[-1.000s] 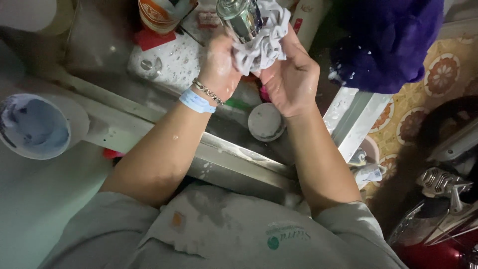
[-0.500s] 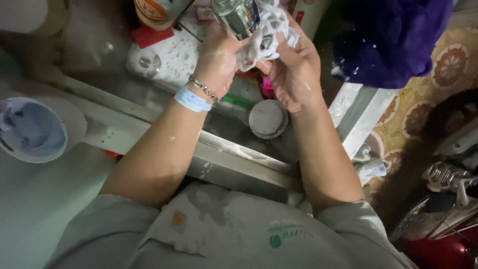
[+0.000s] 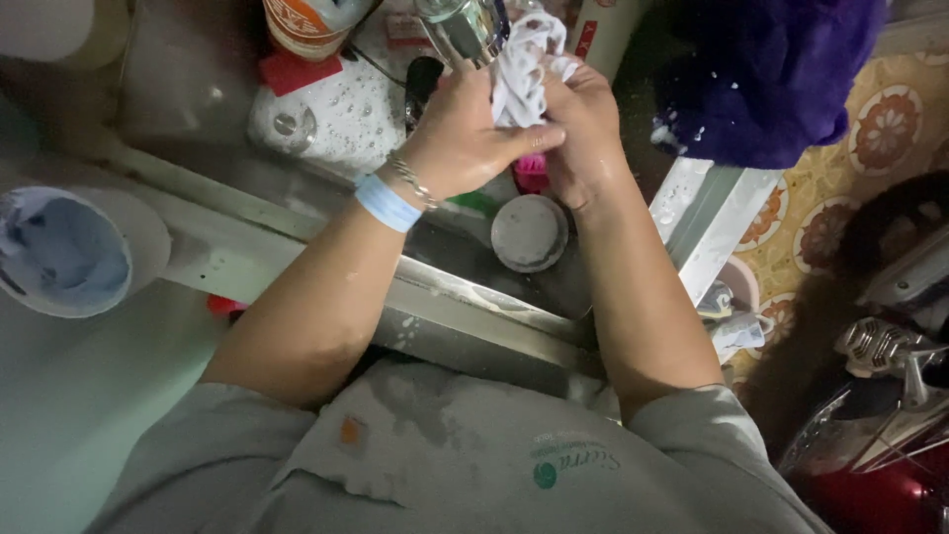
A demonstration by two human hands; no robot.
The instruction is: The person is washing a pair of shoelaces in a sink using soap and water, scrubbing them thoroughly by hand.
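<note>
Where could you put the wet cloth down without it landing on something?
Both hands, left hand and right hand, wring the white cloth beneath the shiny metal tap. Bare room: the wet grey steel ledge left of the tap, and the pale counter below the round white bowl. Crowded: the basin, around the round grey plug.

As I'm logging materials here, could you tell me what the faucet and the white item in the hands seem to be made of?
Faucet: polished metal, probably chromed, judging by its mirror-like reflections. White item: soft fabric, apparently wet, since it bunches into folds between the left hand and right hand.
</note>
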